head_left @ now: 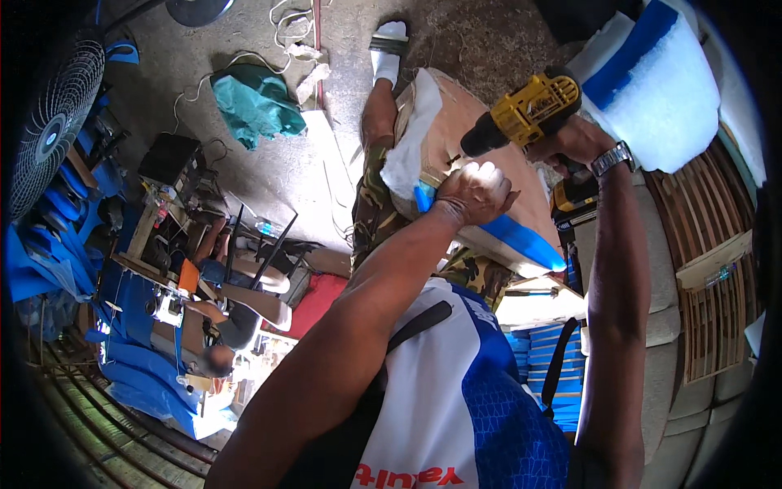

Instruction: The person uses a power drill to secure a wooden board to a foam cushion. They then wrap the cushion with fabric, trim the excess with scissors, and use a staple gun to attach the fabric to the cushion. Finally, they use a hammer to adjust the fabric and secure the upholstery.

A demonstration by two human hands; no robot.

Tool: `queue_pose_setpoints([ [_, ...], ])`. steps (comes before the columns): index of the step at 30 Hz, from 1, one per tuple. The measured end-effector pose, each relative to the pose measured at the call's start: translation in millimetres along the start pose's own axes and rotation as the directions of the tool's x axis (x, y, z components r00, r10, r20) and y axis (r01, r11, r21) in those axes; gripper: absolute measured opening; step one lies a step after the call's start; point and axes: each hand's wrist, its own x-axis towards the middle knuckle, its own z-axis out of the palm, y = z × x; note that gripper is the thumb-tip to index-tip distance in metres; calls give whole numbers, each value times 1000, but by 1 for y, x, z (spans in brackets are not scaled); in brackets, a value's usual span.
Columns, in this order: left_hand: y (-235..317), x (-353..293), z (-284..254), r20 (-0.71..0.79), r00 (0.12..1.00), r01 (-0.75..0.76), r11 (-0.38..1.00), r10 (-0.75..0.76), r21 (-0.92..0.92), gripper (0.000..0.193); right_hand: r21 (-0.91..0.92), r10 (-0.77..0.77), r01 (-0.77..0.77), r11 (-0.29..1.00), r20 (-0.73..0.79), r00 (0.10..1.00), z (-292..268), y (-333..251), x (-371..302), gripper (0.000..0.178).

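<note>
My right hand (577, 143), with a watch on its wrist, grips a yellow and black cordless drill (533, 107). The drill's dark chuck points left and down, just above a wooden panel (460, 106) resting across my lap. White padding (402, 169) and blue fabric (525, 244) show along the panel's edges. On the panel my left hand (476, 196) is closed, its fingers curled just below the chuck; what they hold, if anything, is hidden. Near the chuck's tip is a small dark mark in the wood.
White padding with blue fabric (652, 98) stands at the upper right, near slatted wooden frames (700, 204) and grey cushions (627, 236). Green cloth (254, 106) and cords lie on the floor. At left, another person (236, 330) sits by a sewing machine (167, 308); a fan (55, 134) stands beyond.
</note>
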Motion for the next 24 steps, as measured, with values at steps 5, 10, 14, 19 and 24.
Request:
queue_pose_setpoints([
  [5, -4, -3, 18, -78, 997, -26, 1000, 27, 10, 28, -39, -33, 34, 999, 21, 999, 0, 0, 1, 22],
  [10, -2, 6, 1, -77, 992, -97, 991, 104, 94, 26, -46, -142, 141, 989, -18, 990, 5, 2, -14, 23],
  [14, -12, 12, 7, -60, 970, -217, 950, 236, 223, 23, 104, -286, 308, 946, -186, 940, 14, 56, -61, 33],
  [19, -16, 3, 0, 65, 984, -174, 973, 166, 149, 15, 432, -241, 553, 712, -590, 770, 64, 165, -165, 45],
  [24, -11, 6, -1, 105, 993, -90, 952, 62, 293, 17, 392, 159, 742, 544, -916, 367, 196, 338, -164, 34],
])
